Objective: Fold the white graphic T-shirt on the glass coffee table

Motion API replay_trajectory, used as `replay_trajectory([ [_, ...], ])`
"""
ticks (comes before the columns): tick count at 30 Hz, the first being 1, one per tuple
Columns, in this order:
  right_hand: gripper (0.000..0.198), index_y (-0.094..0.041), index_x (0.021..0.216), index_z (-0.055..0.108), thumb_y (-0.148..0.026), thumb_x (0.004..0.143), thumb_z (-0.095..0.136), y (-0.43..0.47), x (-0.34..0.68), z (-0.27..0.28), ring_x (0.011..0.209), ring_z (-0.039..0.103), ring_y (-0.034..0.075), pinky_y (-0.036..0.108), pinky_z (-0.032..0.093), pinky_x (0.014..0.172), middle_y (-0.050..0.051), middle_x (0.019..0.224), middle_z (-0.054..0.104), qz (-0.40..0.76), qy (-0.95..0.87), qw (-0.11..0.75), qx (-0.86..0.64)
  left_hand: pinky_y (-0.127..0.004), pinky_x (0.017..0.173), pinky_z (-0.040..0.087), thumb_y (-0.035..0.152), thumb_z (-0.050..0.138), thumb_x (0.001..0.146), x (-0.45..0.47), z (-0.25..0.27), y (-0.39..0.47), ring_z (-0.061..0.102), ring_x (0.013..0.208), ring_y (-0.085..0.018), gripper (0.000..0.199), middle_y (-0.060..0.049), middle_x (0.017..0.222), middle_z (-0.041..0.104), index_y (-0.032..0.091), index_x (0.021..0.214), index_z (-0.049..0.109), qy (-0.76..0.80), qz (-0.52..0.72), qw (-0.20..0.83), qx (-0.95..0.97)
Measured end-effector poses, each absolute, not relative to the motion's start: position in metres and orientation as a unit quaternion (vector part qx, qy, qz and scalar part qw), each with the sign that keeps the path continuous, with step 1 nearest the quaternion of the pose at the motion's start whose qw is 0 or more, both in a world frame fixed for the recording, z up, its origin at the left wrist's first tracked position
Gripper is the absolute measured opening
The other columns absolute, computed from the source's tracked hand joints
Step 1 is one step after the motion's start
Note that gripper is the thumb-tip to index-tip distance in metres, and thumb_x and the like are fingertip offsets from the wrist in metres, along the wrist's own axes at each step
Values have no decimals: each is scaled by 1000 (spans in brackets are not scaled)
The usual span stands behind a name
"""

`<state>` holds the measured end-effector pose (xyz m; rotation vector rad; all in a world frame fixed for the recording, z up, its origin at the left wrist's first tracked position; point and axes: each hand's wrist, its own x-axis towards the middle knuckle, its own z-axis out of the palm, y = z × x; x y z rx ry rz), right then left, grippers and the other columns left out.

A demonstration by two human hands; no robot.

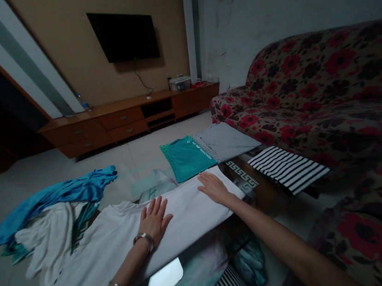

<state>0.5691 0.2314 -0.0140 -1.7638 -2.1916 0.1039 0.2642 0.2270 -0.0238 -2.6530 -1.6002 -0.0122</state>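
Note:
A white garment (pixel 186 220) lies stretched across the glass-topped table, its right part in a smooth, narrow layer and its left part loose and wrinkled. My left hand (pixel 154 219), with bracelets on the wrist and forearm, rests flat near its middle with fingers spread. Toward its right end lies my right hand (pixel 213 187), palm down and fingers stretched out on the cloth. Just beyond sit a folded teal garment (pixel 188 158) with white lettering and a folded grey garment (pixel 227 141). A folded black-and-white striped garment (pixel 288 168) is at the table's right end.
Loose blue (pixel 61 196) and white clothes (pixel 53 229) are heaped at the left. A flowered sofa (pixel 309 86) stands along the right. Behind is a wooden TV cabinet (pixel 105 125) holding a plastic box (pixel 181 84), below a wall-mounted television (pixel 125 36).

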Motion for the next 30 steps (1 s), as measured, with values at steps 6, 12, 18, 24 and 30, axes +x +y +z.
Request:
replay_trajectory([
  [6, 52, -19, 138, 43, -45, 93, 43, 207, 519, -10, 138, 26, 23, 44, 22, 112, 11, 147, 36, 18, -806, 174, -566, -51, 111, 16, 54, 28, 92, 263, -29, 228, 15, 142, -28, 60, -2, 154, 19, 26, 145, 31, -514, -12, 24, -857],
  [12, 46, -16, 135, 47, -35, 94, 43, 205, 597, -8, 137, 29, 22, 41, 22, 112, 10, 145, 40, 27, -754, 152, -639, -51, 111, 15, 54, 32, 91, 261, -32, 228, 17, 142, -29, 60, -4, 154, 23, 27, 144, 34, -514, -45, 6, -856],
  [18, 49, -9, 123, 58, -25, 95, 22, 173, 659, 10, 116, 55, 19, 30, 42, 97, 14, 125, 59, 82, -594, 182, -779, -52, 111, 14, 51, 36, 90, 259, -35, 226, 18, 141, -29, 57, -7, 153, 26, 27, 142, 37, -521, -79, -22, -849],
  [24, 41, -16, 93, 70, -39, 89, 36, 118, 668, -2, 87, 68, 24, 32, 51, 76, 11, 89, 72, 95, -558, 162, -808, -58, 107, 19, 43, 40, 90, 278, -25, 217, 22, 140, -31, 54, -11, 150, 31, 25, 141, 39, -544, -125, -59, -828],
  [30, 38, -17, 79, 67, -50, 79, 48, 124, 646, -11, 80, 67, 25, 35, 53, 72, 12, 82, 70, 132, -549, 261, -783, -63, 107, 18, 37, 38, 91, 396, -21, 176, 20, 141, -31, 51, -9, 151, 30, 27, 140, 40, -504, -175, -75, -842],
])
